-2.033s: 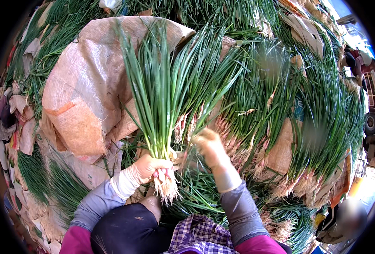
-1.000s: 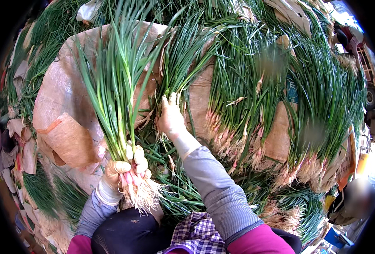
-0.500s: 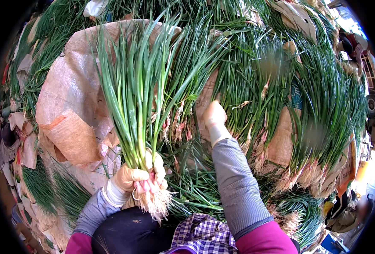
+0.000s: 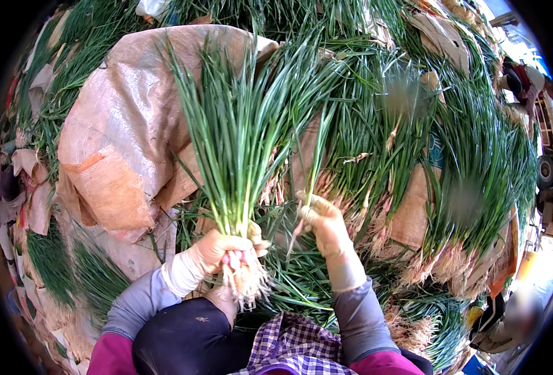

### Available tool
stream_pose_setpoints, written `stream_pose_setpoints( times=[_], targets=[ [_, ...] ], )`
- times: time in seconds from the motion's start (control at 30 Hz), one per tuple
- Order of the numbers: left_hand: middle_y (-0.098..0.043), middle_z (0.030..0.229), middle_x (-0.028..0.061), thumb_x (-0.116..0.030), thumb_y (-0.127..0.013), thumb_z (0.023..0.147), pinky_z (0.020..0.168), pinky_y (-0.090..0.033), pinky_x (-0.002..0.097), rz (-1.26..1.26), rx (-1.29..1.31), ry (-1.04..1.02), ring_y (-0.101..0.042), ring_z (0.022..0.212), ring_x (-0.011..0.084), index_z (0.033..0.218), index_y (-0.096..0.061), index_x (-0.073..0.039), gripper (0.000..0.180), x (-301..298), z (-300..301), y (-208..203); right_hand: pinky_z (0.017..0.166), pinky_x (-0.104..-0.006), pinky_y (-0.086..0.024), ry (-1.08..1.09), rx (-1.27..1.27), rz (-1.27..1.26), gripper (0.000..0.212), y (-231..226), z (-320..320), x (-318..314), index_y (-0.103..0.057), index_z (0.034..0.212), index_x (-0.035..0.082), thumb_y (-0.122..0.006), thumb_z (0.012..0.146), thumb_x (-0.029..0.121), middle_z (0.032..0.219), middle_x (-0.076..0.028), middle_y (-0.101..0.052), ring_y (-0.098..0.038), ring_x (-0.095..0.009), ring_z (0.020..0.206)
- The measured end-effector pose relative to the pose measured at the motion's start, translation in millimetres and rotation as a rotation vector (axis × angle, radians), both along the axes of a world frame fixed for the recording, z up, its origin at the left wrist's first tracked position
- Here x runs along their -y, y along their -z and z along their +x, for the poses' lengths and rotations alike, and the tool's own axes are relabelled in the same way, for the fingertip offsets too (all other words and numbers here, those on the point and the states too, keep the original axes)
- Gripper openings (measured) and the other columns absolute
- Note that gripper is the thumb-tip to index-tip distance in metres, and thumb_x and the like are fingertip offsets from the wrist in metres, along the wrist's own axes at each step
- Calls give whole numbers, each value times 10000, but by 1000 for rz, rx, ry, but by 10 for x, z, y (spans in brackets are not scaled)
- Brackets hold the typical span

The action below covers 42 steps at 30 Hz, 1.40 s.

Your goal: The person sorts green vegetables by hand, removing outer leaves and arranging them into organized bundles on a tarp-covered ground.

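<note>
A thick bunch of green onions [image 4: 236, 156] stands upright in my gloved left hand [image 4: 226, 245], fingers wrapped round it just above the pinkish bulbs. White roots hang below that grip. To its right, my gloved right hand [image 4: 324, 220] pinches a single thin green onion [image 4: 314, 164] near its bulb end, the leaves pointing up and away. The two hands are a short way apart. Rows of loose green onions [image 4: 364, 131] lie just beyond my right hand, roots toward me.
A pale woven sack [image 4: 117, 106] lies crumpled at the left, its fold rising beside the bunch. More green onions [image 4: 470, 150] cover the right side over brown sacking [image 4: 412, 209]. Cut leaves [image 4: 295, 278] lie in front of my lap. At the far right edge is a wheel [image 4: 546, 169].
My right hand has drawn back toward me from the pile and now has a thin green onion in it. My left hand has shifted right with the bunch, which stands straighter.
</note>
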<state>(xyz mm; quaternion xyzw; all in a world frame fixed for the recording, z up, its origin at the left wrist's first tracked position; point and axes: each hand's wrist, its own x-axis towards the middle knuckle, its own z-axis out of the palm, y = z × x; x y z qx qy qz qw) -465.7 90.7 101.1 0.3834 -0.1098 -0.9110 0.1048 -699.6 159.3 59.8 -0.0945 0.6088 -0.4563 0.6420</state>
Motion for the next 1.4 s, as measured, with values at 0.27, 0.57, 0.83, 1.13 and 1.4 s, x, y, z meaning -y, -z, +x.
stream_pose_setpoints(
  times=[0.27, 0.57, 0.83, 1.13, 1.4],
  targets=[
    [-638, 662, 117, -66, -561, 808, 359, -424, 185, -97, 135, 310, -583, 443, 130, 1063, -536, -4, 264, -77, -79, 318, 699, -286, -478, -108, 248, -125, 163, -94, 531, -197, -519, 1051, -5, -533, 894, 38, 861, -79, -617, -605, -171, 719],
    [-629, 646, 127, -51, -545, 811, 336, -400, 190, -117, 187, 333, -586, 449, 159, 1024, -525, -18, 217, -95, -143, 275, 641, -367, -489, -552, -692, -68, 214, -99, 532, -27, -570, 807, 1, -546, 893, 195, 740, -111, -634, -629, -235, 713],
    [-587, 886, 128, -82, -609, 719, 832, -498, 472, -109, -329, -154, -594, 831, 260, 996, -526, -40, 292, 44, 63, -2, 687, -419, -520, -1364, -874, -295, 281, 308, 132, -116, -632, 870, 37, -457, 899, 255, 756, -172, -642, -642, -308, 714],
    [-589, 869, 101, -7, -564, 774, 887, -476, 516, 98, -137, 31, -601, 808, 228, 1338, -382, -14, 592, 27, -10, 165, 664, -335, -514, -297, -905, 250, 380, 766, -341, 760, -551, 1066, -59, -673, 810, 193, 892, -165, -654, -633, -235, 728],
    [-631, 696, 141, -62, -569, 777, 381, -410, 182, -60, 85, 201, -543, 440, 113, 1024, -527, -25, 253, 2, -113, 164, 600, -276, -493, -247, -31, 3, 122, -36, 415, 178, -589, 901, 21, -654, 845, 107, 732, -60, -635, -579, -120, 616]
  ],
)
